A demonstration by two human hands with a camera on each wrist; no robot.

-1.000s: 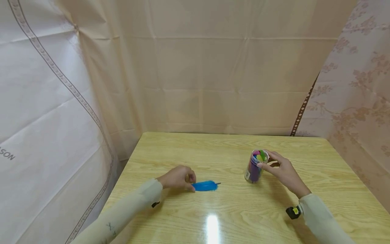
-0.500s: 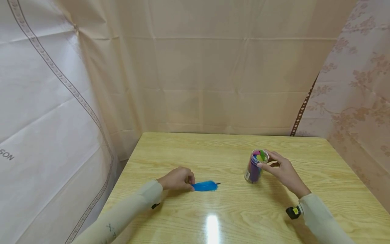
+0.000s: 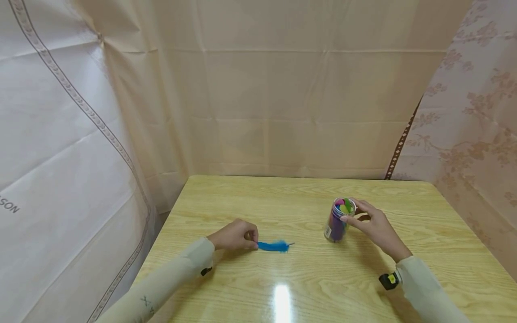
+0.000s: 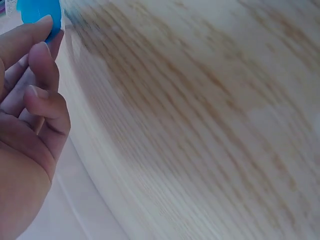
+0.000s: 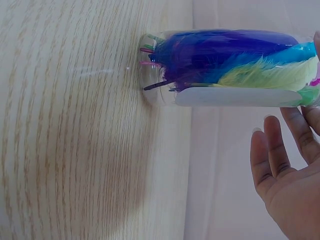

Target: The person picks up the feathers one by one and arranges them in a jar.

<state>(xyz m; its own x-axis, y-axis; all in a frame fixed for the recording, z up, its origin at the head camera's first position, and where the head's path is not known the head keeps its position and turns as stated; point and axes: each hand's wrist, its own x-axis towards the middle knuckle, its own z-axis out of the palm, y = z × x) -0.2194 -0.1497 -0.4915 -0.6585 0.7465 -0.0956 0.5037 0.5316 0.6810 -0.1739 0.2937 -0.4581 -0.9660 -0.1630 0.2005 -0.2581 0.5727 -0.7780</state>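
Observation:
Between thumb and forefinger my left hand (image 3: 236,235) pinches the tip of a blue feather (image 3: 274,246), just over the table. Its quill points right, toward the jar. In the left wrist view only the pinched end of the feather (image 4: 40,11) shows, at the top left. My right hand (image 3: 377,226) grips a clear open-topped jar (image 3: 337,224) near its rim, thumb in front and fingers behind. Purple, blue, yellow, green and pink feathers (image 5: 230,57) fill the jar, quills down. The jar's base meets the wooden tabletop in the right wrist view.
A light wood-grain table (image 3: 250,202) spreads under both hands, with a bright glare spot near its front. Beige cloth (image 3: 262,103) hangs behind it, and patterned sheets hang at the left and right.
My left hand has pinched the feather's tip, and the feather has turned more edge-on, with its quill shifting slightly right. The right hand and the jar have stayed where they were.

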